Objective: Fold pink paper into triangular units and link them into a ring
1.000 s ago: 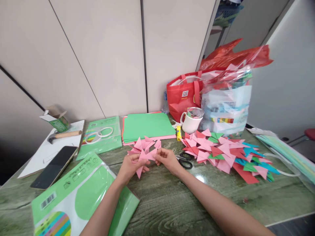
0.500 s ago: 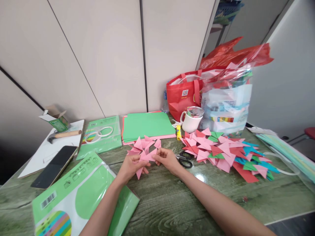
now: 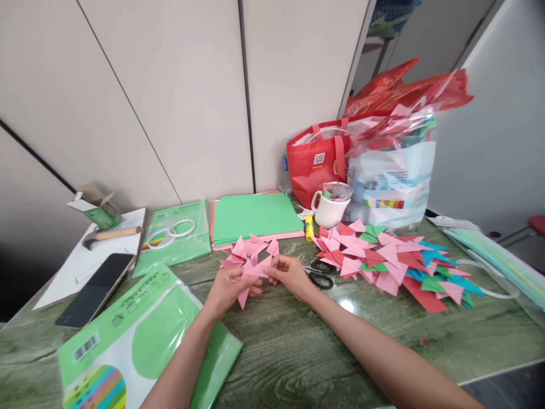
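Between my two hands is a folded pink paper piece (image 3: pixel 254 269) with pointed ends, one tip hanging below. My left hand (image 3: pixel 227 291) is closed on its left part, thumb on top. The fingertips of my right hand (image 3: pixel 289 275) pinch its right end. Just behind lie several more folded pink papers (image 3: pixel 252 247), partly overlapped by the held one, so their border is hard to make out. Black-handled scissors (image 3: pixel 320 275) rest right of my right hand. Further right spreads a heap of folded paper pieces (image 3: pixel 374 255) in pink, red, green and blue.
Green paper sheets (image 3: pixel 255 218) lie at the back, beside a glue stick (image 3: pixel 309 228) and a white mug (image 3: pixel 332 205). Behind stand a red bag (image 3: pixel 313 170) and a filled plastic bag (image 3: pixel 392 176). Leftward are a paper pack (image 3: pixel 106 341), phone (image 3: pixel 96 289), hammer (image 3: pixel 111 234) and tape rolls (image 3: pixel 181 228).
The view has shifted very slightly. Both hands keep their hold on the pink paper piece, with almost no visible movement.
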{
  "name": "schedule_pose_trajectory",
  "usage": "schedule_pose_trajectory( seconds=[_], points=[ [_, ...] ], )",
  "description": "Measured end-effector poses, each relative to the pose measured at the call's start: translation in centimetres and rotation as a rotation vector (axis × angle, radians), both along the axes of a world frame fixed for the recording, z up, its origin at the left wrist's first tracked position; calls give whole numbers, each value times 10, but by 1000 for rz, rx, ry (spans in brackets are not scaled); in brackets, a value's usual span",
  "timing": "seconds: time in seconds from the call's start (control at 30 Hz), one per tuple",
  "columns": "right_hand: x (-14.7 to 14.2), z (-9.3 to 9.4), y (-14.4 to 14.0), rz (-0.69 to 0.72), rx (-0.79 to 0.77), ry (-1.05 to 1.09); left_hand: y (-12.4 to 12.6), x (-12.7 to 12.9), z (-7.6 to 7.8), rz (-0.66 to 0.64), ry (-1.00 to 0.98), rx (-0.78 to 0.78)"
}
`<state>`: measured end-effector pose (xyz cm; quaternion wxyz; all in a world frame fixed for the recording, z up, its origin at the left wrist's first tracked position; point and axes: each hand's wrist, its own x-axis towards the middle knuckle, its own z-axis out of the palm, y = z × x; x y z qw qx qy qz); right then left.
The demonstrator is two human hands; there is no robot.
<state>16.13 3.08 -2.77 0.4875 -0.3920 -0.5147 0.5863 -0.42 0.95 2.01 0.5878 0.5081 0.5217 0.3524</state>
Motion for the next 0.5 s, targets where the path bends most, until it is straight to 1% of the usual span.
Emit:
schedule_pose_trajectory(
  seconds=[0.17,0.27,0.37,0.5],
  points=[
    [0,-2,0,7,-5,4,-1,3,-2,48,-34,-4],
    [-1,-1,0,-10,-2,4,-1,2,-2,17,-82,3],
    [-2,1,1,-62,-22,41,0,-1,-3,-21,-123,12],
    [-2,1,2,-98,-38,75,2,-5,-7,-4,-170,-3]
  ],
)
